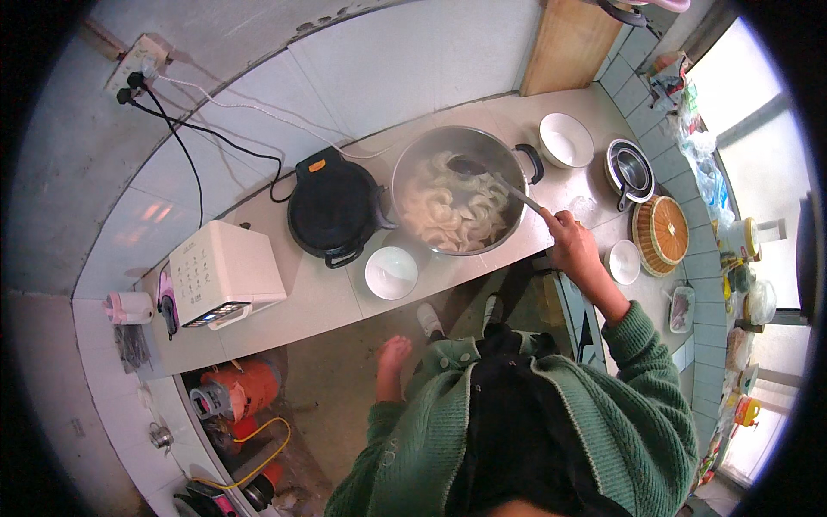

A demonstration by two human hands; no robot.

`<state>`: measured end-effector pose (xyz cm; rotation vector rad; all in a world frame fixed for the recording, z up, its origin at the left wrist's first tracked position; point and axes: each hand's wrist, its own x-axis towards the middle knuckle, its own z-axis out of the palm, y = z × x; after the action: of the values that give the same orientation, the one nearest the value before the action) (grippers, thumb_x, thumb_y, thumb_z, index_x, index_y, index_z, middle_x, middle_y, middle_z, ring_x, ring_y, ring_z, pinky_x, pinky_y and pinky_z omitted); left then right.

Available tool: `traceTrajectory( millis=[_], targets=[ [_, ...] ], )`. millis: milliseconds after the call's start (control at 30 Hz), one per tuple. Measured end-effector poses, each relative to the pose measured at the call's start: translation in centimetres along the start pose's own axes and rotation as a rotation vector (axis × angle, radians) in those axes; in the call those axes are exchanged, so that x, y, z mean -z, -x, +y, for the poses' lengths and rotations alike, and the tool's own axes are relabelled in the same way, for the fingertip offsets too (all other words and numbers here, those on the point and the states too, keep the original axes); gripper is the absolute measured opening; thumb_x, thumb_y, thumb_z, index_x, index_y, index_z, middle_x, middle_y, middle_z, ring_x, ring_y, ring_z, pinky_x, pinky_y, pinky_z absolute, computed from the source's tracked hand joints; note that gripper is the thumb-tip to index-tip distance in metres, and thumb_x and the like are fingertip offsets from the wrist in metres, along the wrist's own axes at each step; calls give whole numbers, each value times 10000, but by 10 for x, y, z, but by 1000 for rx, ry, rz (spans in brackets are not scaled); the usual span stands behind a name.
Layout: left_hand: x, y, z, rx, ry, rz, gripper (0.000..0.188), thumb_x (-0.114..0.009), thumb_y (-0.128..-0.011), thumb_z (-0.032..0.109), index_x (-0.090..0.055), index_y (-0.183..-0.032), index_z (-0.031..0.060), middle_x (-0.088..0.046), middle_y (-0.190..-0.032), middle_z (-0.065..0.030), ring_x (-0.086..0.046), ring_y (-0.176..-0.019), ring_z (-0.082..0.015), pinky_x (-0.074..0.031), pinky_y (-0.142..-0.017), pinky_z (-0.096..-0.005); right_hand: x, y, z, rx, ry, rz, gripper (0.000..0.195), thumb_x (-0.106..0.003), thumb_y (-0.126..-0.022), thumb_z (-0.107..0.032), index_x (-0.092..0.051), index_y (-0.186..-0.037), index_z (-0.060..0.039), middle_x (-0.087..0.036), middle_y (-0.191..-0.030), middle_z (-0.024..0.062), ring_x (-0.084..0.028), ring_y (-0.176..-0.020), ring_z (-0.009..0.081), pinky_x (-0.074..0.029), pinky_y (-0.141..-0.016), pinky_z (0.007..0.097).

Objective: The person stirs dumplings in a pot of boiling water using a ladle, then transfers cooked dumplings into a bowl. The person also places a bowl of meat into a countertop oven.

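My right hand grips the handle of a metal ladle, its dark bowl dipping into a large steel pot. Pale dumplings crowd the steaming water in that pot, around and below the ladle's bowl. Hanging over the floor in front of the counter, my left hand holds nothing, its fingers loosely bent. Between it and the pot, a white bowl stands near the counter's front edge. A black electric griddle with its lid down sits just left of the pot.
A white countertop appliance stands left, below plugged-in cords. On the right are a larger white bowl, nested metal bowls, a wicker basket and a small bowl. An orange gas cylinder lies under the counter.
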<state>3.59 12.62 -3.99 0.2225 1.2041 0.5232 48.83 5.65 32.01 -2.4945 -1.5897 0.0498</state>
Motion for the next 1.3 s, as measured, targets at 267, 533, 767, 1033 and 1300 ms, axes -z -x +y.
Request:
traceTrajectory(
  millis=[267, 533, 767, 1033, 1300],
  targets=[
    [85, -68, -42, -670, -717, -671, 360, -414, -893, 238, -459, -1122, -37, -514, -1139, -245, -499, -1046, -437, -415, -881, -563, 16, -2, 2, -44, -34, 25, 464, -518, -726, 20, -521, -1180, -74, -568, -921, 156, -600, -725, 346, -497, -635, 402],
    [57, -3, -30, -190, 50, -570, 382, -382, -903, 299, -487, -1091, -17, -515, -1149, -204, -478, -1080, -384, -391, -920, -509, 13, 11, 7, -89, -45, -93, 477, -517, -746, -33, -498, -1206, -155, -564, -917, 139, -597, -711, 331, -490, -616, 414],
    [2, 83, -8, -363, -358, -285, 375, -333, -914, 312, -521, -1019, 5, -538, -1045, -152, -505, -988, -312, -392, -902, -460, 8, 10, 8, -61, -13, -49, 497, -495, -727, -25, -479, -1212, -135, -533, -870, 129, -585, -686, 324, -486, -596, 418],
    [6, 89, -9, -60, 74, -126, 243, -458, -882, 231, -545, -947, 14, -565, -947, -127, -547, -892, -289, -445, -822, -438, 13, 9, 7, -124, -19, -11, 433, -537, -752, 10, -534, -1170, -105, -585, -922, 150, -605, -748, 334, -493, -653, 401],
    [21, 72, -24, -98, -62, -91, 363, -376, -895, 316, -533, -995, 5, -547, -986, -148, -520, -952, -318, -398, -882, -494, 11, 9, 9, -195, -200, -63, 388, -565, -754, -9, -572, -1131, -102, -591, -890, 170, -597, -791, 354, -476, -687, 410]
  ],
)
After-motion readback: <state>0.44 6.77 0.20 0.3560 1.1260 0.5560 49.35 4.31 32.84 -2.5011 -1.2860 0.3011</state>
